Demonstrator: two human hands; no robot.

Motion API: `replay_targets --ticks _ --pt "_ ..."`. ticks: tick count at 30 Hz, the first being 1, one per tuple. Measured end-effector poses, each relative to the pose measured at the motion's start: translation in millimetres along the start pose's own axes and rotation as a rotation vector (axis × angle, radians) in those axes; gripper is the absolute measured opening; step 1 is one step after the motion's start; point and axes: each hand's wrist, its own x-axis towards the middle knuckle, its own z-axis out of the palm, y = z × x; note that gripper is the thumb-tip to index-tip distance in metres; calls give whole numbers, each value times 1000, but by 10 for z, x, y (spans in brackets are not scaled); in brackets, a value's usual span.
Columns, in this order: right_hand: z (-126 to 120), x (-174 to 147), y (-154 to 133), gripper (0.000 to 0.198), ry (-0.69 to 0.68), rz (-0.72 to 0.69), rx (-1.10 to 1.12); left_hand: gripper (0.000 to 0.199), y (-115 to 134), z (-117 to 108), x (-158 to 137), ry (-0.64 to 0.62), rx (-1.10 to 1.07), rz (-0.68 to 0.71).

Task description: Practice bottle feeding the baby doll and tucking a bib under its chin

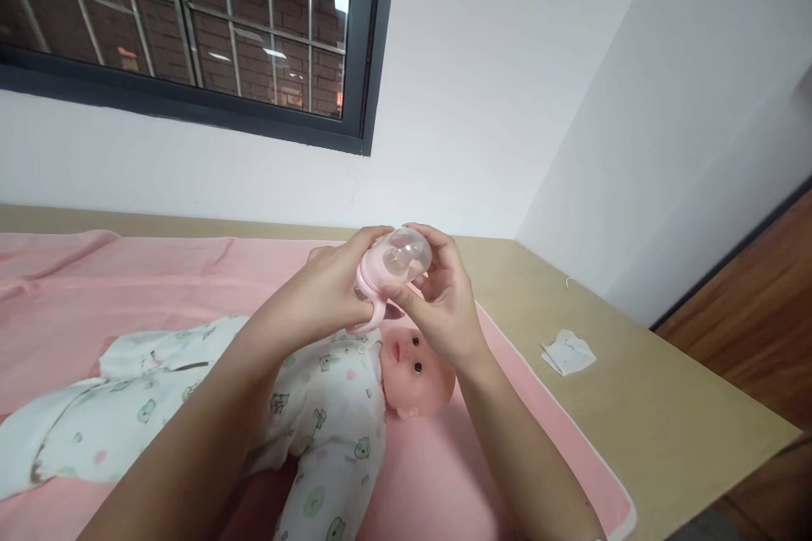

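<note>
Above a baby doll (336,389) I hold a pink baby bottle (379,266) with a clear dome cap (409,252) over its teat. My left hand (339,275) is closed round the bottle's body, near its pink handle (375,317). My right hand (447,296) has its thumb and fingers closed about the cap end. Whether the cap is loose or seated, I cannot tell. The doll lies on its back in a white printed sleepsuit, its head below my right hand and its legs toward the left.
Under the doll a pink mat (437,473) covers much of the wooden tabletop (634,406). A crumpled white tissue (569,352) lies to the right of the mat. Behind the table are a white wall (469,101) and a barred window (190,25).
</note>
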Motion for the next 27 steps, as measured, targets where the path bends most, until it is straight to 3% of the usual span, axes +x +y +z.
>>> replay_targets --ticks 7,11,22,27 --pt "-17 -19 -68 77 68 39 -156 44 96 103 14 140 371 31" --pt "-77 11 -112 57 47 98 -194 25 66 126 29 84 453 7" --pt "-188 38 -145 52 -28 115 -180 34 19 126 12 34 462 68" --pt "-206 60 -104 55 -5 96 -221 29 36 103 23 3 398 -4"
